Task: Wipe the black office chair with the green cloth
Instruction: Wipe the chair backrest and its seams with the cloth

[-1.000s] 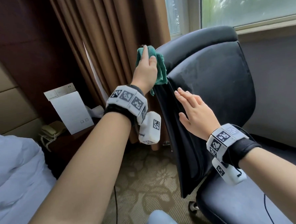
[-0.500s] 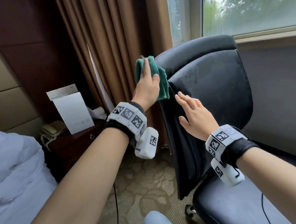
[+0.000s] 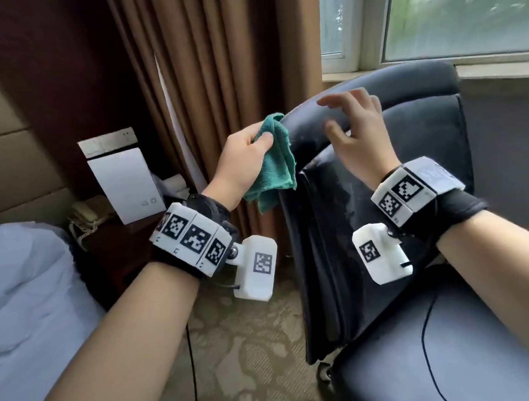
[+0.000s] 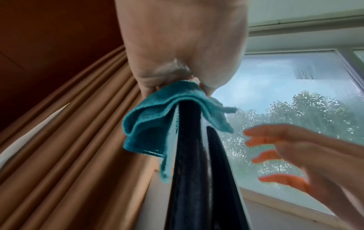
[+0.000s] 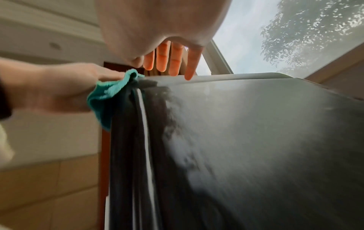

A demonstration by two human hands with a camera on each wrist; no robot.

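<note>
So: left hand grips the green cloth, fingers curled round it, cloth bunched against the upper side edge of the black office chair backrest. Right hand hovers just beside the cloth near the backrest's top edge, fingers loosely spread, holding nothing; contact with the chair unclear.

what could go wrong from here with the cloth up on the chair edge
1. The right hand hovers open by the backrest top, apparently not bracing it; the chair has a caster, so a push from the left hand may roll or swivel it.
2. The cloth is bunched, with loose folds hanging, so little may touch the edge.
3. The curtain hangs just behind and could snag.
</note>
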